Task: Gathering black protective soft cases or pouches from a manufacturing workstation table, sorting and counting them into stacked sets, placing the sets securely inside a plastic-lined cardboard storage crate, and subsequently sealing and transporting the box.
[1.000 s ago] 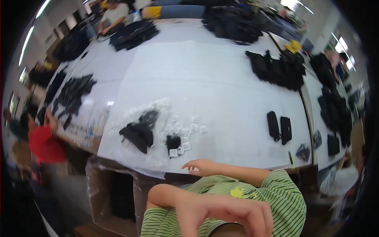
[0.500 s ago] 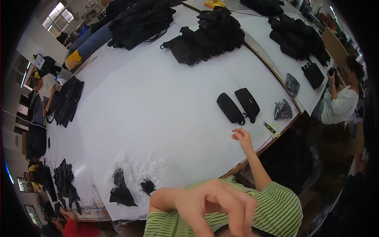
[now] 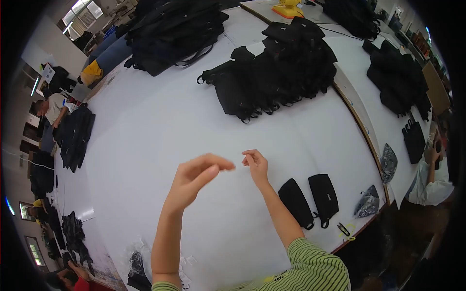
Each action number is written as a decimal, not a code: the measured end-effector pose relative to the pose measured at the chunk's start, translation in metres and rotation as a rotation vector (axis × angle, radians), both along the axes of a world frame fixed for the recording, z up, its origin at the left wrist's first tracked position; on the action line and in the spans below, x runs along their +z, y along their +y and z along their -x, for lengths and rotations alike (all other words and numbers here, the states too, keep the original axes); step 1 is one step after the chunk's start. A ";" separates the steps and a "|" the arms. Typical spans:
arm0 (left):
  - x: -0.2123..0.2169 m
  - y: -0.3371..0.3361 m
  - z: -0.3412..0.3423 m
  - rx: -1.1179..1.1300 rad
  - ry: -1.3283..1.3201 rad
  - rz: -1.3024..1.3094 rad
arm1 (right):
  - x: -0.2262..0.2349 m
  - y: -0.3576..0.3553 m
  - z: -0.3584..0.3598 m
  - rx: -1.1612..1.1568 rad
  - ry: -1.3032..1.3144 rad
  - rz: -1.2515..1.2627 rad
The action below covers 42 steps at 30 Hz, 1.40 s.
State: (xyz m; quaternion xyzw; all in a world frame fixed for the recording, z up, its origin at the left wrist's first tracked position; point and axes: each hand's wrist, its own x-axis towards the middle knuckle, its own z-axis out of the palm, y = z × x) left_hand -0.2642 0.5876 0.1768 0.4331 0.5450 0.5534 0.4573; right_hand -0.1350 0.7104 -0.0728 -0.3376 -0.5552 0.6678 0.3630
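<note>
Hovering hands (image 3: 228,169) above white table (image 3: 155,140), pouches (image 3: 310,199) nearby

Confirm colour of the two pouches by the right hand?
Both pouches are black, seen in the head view.

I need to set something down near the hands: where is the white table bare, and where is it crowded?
Widest bare stretch: the white table between the left hand, the right hand and the heap of black bags beyond them. Crowded: right of the right forearm, where two black pouches lie; also bags along the far and left edges.
</note>
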 end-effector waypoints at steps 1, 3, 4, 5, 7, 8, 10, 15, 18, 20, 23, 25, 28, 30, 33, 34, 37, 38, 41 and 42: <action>-0.028 0.036 0.025 0.115 0.163 0.083 | -0.010 0.010 0.027 -0.174 0.068 -0.020; -0.088 0.090 0.106 0.247 0.531 0.186 | -0.029 0.018 0.060 -0.318 0.119 -0.047; -0.105 0.115 0.145 0.288 0.823 0.248 | -0.035 0.021 0.069 -0.497 0.127 -0.093; -0.125 0.142 0.177 0.313 1.025 0.218 | -0.038 0.025 0.068 -0.383 0.066 -0.108; -0.150 0.196 0.229 0.329 1.339 0.147 | -0.021 0.040 0.071 -0.278 -0.007 -0.082; -0.166 0.220 0.243 0.313 1.427 0.112 | -0.014 0.047 0.068 -0.291 -0.048 -0.038; -0.185 0.260 0.263 0.299 1.610 0.127 | -0.013 0.046 0.060 -0.243 -0.029 0.021; -0.220 0.289 0.283 0.268 1.312 0.098 | -0.014 0.047 0.053 -0.117 0.009 0.072; -0.214 0.267 0.283 0.456 1.149 -0.014 | -0.015 0.046 0.056 -0.088 0.015 0.073; -0.202 0.238 0.283 0.517 1.080 -0.069 | -0.018 0.048 0.053 -0.087 0.037 0.106; -0.164 0.157 0.260 0.667 0.869 -0.038 | -0.018 0.050 0.048 -0.093 0.084 0.132; -0.127 0.088 0.232 0.767 0.816 0.057 | -0.018 0.048 0.049 -0.089 0.113 0.124; -0.092 0.010 0.178 0.662 0.727 0.268 | -0.020 0.051 0.048 -0.108 0.177 0.083; -0.090 0.007 0.129 0.472 0.607 0.459 | -0.024 0.059 0.039 -0.137 0.382 0.336; -0.085 0.028 0.096 -0.306 0.356 0.645 | -0.009 0.066 0.033 -0.109 0.376 0.418; -0.092 0.029 0.100 -0.557 0.285 0.533 | -0.004 0.067 0.032 -0.102 0.270 0.388; -0.088 0.047 0.120 -0.842 0.005 0.528 | -0.003 0.067 0.036 -0.065 0.377 0.458; -0.085 0.060 0.128 -0.689 -0.032 0.533 | -0.002 0.067 0.036 -0.042 0.439 0.491; -0.107 0.142 0.147 -0.150 0.487 0.494 | -0.004 0.072 0.026 -0.039 0.332 0.415; -0.115 0.172 0.157 -0.008 0.549 0.454 | -0.004 0.070 0.027 -0.005 0.307 0.406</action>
